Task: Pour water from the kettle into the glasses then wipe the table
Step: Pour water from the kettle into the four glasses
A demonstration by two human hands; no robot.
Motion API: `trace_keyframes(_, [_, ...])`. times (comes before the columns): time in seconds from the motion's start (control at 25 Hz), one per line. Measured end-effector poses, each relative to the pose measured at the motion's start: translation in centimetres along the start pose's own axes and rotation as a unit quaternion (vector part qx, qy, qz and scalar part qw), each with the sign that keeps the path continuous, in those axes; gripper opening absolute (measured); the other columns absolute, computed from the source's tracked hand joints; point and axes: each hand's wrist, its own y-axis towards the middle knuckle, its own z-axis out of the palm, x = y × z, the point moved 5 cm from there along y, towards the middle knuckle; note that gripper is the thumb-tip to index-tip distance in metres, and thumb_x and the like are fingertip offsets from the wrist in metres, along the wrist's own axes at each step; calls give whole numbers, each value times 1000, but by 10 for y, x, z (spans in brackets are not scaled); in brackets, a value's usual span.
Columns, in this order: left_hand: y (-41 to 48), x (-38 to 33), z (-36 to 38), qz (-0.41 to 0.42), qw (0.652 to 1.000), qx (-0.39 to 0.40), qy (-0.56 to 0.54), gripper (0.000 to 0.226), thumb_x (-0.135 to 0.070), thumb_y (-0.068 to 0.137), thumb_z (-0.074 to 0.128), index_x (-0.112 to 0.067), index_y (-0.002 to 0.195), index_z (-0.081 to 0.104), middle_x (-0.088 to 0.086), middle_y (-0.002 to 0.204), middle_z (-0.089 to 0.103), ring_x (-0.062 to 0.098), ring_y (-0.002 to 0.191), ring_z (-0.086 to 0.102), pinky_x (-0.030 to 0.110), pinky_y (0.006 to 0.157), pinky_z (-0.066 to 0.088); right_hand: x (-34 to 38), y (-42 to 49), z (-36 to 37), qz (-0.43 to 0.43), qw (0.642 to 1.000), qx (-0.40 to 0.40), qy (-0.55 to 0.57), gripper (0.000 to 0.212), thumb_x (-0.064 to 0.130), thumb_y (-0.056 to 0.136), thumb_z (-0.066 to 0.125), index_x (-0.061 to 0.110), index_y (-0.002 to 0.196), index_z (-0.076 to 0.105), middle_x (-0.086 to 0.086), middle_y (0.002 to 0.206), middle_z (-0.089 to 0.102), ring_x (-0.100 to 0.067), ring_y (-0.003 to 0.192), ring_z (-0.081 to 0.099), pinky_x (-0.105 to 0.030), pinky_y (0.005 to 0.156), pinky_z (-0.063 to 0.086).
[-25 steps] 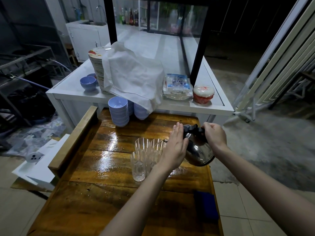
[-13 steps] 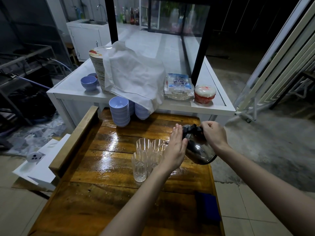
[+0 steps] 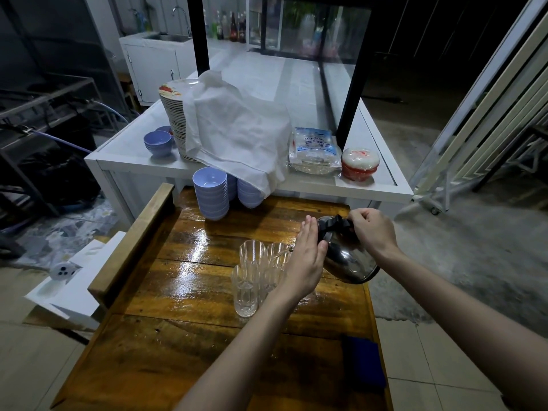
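Pouring under way, wiping not begun.

The right hand [image 3: 372, 229] was clamped on the handle of the tilted kettle [image 3: 347, 256]; the left hand [image 3: 305, 262] lay flat against its lid; spout over the glasses [image 3: 258, 271] on the wet table [image 3: 178, 292]; blue cloth [image 3: 363, 361] untouched.

Head camera looks forward and down, close over the table [image 3: 184, 292].

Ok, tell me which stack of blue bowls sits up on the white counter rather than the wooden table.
The short stack of blue bowls left of the plate pile. It rests on the white counter; the taller stacks stand lower, on the wooden table.
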Motion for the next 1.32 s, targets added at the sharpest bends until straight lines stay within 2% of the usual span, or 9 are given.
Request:
trace_keyframes(0.32, [1,0,1,0,1000,1,9,57,-33,104,23,-18,152,-4,-4,161,-10,5,146,-12,27,121,-3,-1,5,1,-20,1000,-6,-21,41,27,88,49,10,50,52,0,49,50,-23,55,49,-32,61,35])
trace_keyframes(0.44, [2,-1,3,-4,1000,-9,22,57,-34,104,22,-18,152,-4,-3,161,-10,4,145,-13,25,120,-3,0,6,0,-27,999,-4,-24,41,28,87,48,14,48,50,1,49,50,-29,57,53,-34,61,37])
trace_keyframes(0.64, [3,-3,6,-4,1000,-14,14,57,-32,104,22,-17,152,-6,-3,160,-11,4,145,-13,26,120,-4,5,5,-2,-34,999,-9,-32,43,26,88,49,18,46,48,4,47,47,-20,53,47,-33,66,36])
trace_keyframes(0.8, [2,-5,7,-3,1000,-21,14,56,-31,104,23,-17,152,-5,-3,160,-11,3,144,-14,23,119,-5,4,6,-3,-34,999,-5,-29,41,29,86,48,17,47,51,4,47,50,-27,55,54,-38,68,42])
trace_keyframes(1.04, [2,-5,8,2,999,-32,15,56,-29,105,24,-15,152,-3,-1,161,-10,4,144,-13,22,118,-6,7,6,-5,-39,998,-14,-38,42,26,86,50,18,45,46,4,45,46,-25,53,49,-34,64,37])
trace_keyframes(1.32, [0,-7,9,3,999,-35,10,56,-28,105,24,-15,152,-3,-1,161,-8,3,144,-13,22,118,-5,9,4,-5,-57,997,-9,-54,37,37,78,48,11,56,61,-6,55,61,-29,63,59,-42,72,44])
